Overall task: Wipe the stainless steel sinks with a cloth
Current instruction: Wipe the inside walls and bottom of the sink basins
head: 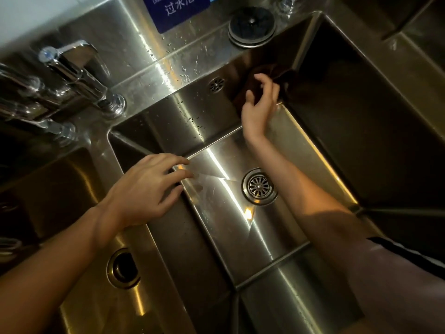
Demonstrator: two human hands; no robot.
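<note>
Nearest, left hand point(147, 186) spread over the sink's point(216, 225) left rim, fingers relaxed, holding nothing. Lower down, drain strainer point(259, 186) in the shiny basin floor. Farther in, right hand point(258, 107) at the back right corner, fingers loosely curled against a dark cloth point(277, 75); grip hard to make out, cloth mostly lost in shadow and reflection. Beyond, wet steel ledge with a round black stopper point(252, 26), chrome faucet point(77, 75) at left, blue sign point(177, 9) cut off at top.
</note>
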